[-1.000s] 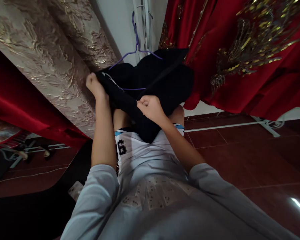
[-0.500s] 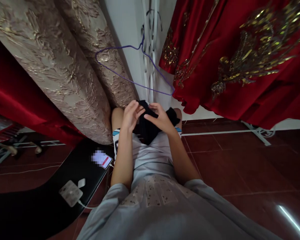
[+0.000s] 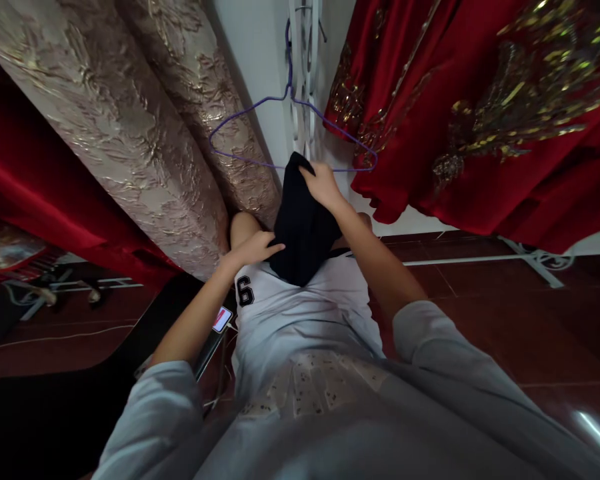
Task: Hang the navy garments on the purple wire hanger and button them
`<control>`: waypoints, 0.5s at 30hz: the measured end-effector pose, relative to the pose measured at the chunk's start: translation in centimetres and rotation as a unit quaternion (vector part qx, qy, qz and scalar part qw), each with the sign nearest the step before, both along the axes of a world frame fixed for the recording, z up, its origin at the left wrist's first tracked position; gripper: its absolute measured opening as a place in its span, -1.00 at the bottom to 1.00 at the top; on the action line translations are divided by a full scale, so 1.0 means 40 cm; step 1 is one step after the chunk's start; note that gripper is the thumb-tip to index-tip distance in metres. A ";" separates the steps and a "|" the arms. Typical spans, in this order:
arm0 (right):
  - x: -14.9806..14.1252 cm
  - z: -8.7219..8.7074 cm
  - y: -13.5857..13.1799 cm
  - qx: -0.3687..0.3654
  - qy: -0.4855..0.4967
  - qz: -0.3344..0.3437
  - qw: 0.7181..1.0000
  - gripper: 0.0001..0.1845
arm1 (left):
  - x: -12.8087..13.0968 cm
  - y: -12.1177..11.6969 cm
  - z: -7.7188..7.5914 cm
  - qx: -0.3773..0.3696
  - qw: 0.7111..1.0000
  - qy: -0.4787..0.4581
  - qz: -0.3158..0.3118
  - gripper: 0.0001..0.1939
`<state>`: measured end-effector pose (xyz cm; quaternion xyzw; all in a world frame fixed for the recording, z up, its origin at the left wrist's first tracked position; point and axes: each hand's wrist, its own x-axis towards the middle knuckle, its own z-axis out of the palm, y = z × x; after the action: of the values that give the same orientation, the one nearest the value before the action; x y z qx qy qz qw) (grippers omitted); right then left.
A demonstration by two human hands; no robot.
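Observation:
A piece of black cloth (image 3: pixel 303 227), perhaps a garment, lies draped over my lap with its upper end raised to a narrow peak. My right hand (image 3: pixel 323 183) pinches it near that top end, fingers closed at the edge. At the lower left side, my left hand (image 3: pixel 257 249) grips the cloth's edge, its thumb lying over the fabric and some fingertips hidden. Just behind the peak hangs a purple wire hanger (image 3: pixel 250 107), hooked on a white metal stand (image 3: pixel 305 80); nothing hangs on it.
Red fabric with gold sequins (image 3: pixel 460 133) hangs at the right, beside a white rack bar (image 3: pixel 450 261) near the tiled floor. Rolls of textured beige fabric (image 3: pixel 130 133) lean at the left. A phone (image 3: pixel 222 319) with a cable lies on a black surface (image 3: pixel 55 407).
My right hand has moved up, raising and spreading the black cloth from its bunched shape. My left hand has dropped lower to the cloth's left edge. The view has shifted slightly.

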<state>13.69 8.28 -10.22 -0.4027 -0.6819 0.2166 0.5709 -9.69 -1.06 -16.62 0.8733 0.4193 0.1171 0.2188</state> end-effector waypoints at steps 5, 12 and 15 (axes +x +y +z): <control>0.127 -0.013 -0.030 0.009 -0.063 -0.045 0.997 -0.50 | -0.188 0.057 0.071 0.085 0.992 0.066 0.072 -0.67; 0.166 0.023 -0.100 -0.003 -0.076 -0.020 0.997 -0.45 | -0.181 0.091 0.317 0.296 0.934 -0.184 0.078 -0.57; 0.140 0.004 -0.111 -0.003 -0.089 0.022 0.996 -0.53 | -0.081 0.108 0.383 0.285 0.930 -0.229 0.050 -0.67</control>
<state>19.30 3.85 -10.05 -0.4069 -0.7378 0.1941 0.5024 -12.95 3.28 -1.31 0.8263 0.3501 0.4390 0.0448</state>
